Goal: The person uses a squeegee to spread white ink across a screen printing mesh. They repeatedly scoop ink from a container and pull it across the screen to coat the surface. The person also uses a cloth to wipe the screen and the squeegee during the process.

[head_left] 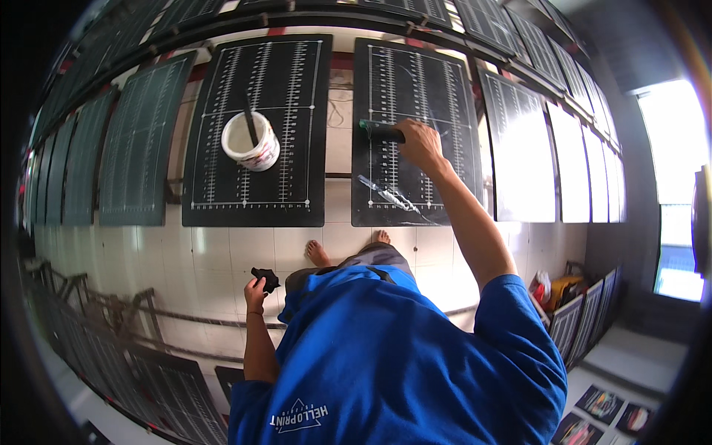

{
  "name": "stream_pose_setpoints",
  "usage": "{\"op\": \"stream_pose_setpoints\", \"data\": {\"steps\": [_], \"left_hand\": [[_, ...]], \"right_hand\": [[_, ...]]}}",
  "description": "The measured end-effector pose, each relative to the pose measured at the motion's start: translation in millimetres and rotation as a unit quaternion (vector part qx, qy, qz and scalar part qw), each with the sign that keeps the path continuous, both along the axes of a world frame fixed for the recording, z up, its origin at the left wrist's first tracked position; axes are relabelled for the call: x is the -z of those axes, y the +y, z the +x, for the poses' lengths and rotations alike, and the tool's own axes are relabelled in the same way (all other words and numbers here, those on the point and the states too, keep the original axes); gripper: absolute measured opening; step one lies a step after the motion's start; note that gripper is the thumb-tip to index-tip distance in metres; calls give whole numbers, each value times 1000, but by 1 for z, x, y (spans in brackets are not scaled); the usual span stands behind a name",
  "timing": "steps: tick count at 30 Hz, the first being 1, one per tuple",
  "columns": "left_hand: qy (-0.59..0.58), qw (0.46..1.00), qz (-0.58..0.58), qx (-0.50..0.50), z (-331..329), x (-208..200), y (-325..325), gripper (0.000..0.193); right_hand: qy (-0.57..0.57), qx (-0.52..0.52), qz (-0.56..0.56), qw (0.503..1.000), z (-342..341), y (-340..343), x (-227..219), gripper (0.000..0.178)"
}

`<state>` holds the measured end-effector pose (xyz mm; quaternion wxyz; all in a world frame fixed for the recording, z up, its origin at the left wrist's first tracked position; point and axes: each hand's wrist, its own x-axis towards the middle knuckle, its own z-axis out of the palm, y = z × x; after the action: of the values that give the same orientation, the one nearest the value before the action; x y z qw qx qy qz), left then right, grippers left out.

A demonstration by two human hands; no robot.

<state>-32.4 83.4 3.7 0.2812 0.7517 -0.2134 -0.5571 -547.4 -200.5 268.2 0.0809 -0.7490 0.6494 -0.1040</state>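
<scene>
My right hand [421, 142] is closed round the end of a dark, bar-shaped scraper [383, 133] with a green tip. It is over the right-hand black printing board [452, 96], which has white ruled marks. Nearer me on that board lies a streaky whitish smear [391, 197]. Down at my left side, my left hand [255, 295] grips a bunched black cloth [265, 279]. On the neighbouring black board [222, 81] stands a white bucket [261, 157], its rim stained, with a dark stick [251, 122] leaning up out of it.
More ruled boards, such as a greyish one [144, 141] and a glare-lit one [523, 148], stretch out to both sides. Beyond runs a dark rail [356, 16] with further boards. My bare feet [317, 254] stand on a tiled floor. Behind at right are yellow and red items [562, 291].
</scene>
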Motion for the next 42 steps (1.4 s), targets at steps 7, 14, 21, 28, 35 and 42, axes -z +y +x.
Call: {"op": "stream_pose_setpoints", "data": {"steps": [7, 14, 21, 28, 35, 42], "left_hand": [[21, 988, 20, -150, -80, -7, 82, 25], [133, 969, -112, -178, -252, -42, 35, 42], [87, 987, -129, -24, -391, -70, -4, 52], [63, 975, -107, -182, -386, -62, 35, 44], [78, 963, -107, -233, -321, -55, 87, 29], [43, 972, -43, -228, -256, -21, 105, 28]], "right_hand": [[-37, -139, 15, 989, -4, 41, 13, 47], [-52, -374, 13, 926, -53, 74, 7, 49], [-9, -495, 50, 867, -125, 83, -4, 35], [62, -534, 93, 838, -194, 77, -22, 29], [258, -413, 321, 812, -190, -32, -46, 38], [22, -169, 398, 901, -194, -140, -50, 46]]}}
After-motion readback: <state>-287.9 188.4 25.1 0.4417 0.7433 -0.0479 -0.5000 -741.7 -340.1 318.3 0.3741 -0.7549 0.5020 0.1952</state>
